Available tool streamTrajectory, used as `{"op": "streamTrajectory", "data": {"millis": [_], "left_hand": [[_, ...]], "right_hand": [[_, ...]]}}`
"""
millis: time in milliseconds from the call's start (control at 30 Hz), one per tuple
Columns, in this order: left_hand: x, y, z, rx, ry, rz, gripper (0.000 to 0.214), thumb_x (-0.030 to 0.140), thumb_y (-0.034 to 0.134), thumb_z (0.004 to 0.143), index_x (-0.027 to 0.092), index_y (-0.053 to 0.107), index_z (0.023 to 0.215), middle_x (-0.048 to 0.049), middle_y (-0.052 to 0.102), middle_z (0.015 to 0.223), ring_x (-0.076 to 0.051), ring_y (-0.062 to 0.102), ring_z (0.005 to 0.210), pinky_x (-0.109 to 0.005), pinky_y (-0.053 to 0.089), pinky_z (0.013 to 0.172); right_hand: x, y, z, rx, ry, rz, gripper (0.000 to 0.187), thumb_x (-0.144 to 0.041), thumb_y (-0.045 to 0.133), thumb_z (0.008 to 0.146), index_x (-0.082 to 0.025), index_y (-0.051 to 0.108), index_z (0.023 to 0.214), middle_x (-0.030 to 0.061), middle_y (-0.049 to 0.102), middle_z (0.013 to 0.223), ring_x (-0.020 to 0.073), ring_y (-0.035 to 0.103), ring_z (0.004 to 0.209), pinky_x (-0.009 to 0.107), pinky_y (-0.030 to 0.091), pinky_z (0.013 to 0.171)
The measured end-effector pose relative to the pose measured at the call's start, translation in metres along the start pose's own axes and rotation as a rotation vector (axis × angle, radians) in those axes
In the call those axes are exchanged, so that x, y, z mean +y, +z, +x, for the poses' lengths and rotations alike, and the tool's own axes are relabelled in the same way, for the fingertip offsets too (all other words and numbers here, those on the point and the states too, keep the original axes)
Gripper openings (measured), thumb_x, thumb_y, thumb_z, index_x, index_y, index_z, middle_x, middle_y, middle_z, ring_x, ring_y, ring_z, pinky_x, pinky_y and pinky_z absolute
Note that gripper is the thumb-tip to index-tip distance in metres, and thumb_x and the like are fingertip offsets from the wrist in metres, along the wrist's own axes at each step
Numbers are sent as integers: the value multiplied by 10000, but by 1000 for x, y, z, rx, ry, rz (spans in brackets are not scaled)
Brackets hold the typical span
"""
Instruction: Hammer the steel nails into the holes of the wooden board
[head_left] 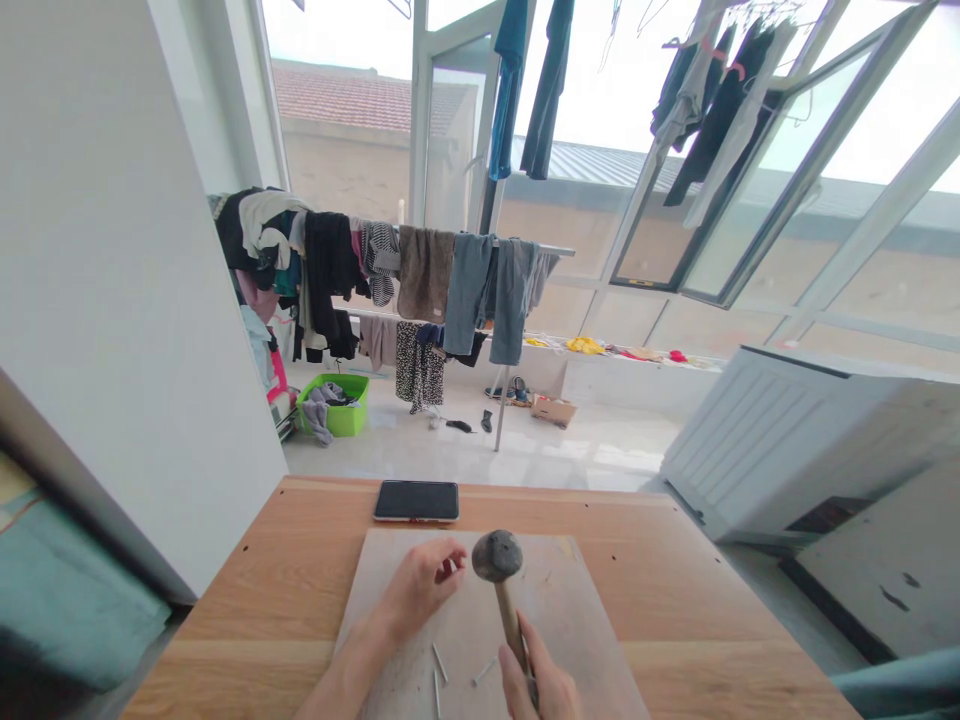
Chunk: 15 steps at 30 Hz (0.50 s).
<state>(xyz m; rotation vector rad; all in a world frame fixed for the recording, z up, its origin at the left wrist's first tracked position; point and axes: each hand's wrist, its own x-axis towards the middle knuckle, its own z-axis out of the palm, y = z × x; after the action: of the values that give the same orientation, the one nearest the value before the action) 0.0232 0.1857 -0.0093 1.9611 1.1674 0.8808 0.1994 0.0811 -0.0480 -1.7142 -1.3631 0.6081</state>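
Observation:
My right hand point(541, 675) is wrapped round the wooden handle of a hammer point(498, 558). Its dark, rounded head is raised in front of the hand, above a pale board point(555, 610). Close to the left of the hammer head, my left hand point(426, 585) is over the board with its fingers curled together. Whatever those fingers may pinch is hidden or too small to make out. Loose nails lie on the board between my hands: one nail point(439, 663), a second nail point(436, 694) nearer me, and a third nail point(484, 671) by my right hand.
A phone point(416, 501) lies beyond the board on the wooden table point(247, 590). Past the table stand a rack with hanging clothes point(425, 275) and a green basket point(349, 415). A white cabinet point(720, 440) is at the right, a white wall panel point(112, 250) at the left.

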Motion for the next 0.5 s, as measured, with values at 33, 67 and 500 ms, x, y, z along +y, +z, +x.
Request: {"op": "streamTrajectory", "data": {"millis": [33,67,500], "left_hand": [[1,0,0,5,-6,-6,161,142,536,796,182,646,907,-4,659,807,-123,581,681,-209,457,660],[2,0,0,6,-11,-16,188,139,537,791,184,648,937,-3,662,811,-123,583,678,-210,461,660],[40,-19,-7,-86,29,297,93,215,568,812,184,601,893,-30,619,913,-159,584,746,-271,473,713]], "right_hand": [[0,1,1,-14,-4,17,992,-855,252,817,-52,692,1200,53,647,462,202,607,369,257,513,474],[-1,2,3,-26,-12,25,982,-848,253,823,-56,683,1212,50,647,462,198,605,365,253,505,462],[8,-12,-1,-18,38,-24,1005,-869,260,799,-55,680,1212,36,611,447,192,601,377,247,500,465]]}}
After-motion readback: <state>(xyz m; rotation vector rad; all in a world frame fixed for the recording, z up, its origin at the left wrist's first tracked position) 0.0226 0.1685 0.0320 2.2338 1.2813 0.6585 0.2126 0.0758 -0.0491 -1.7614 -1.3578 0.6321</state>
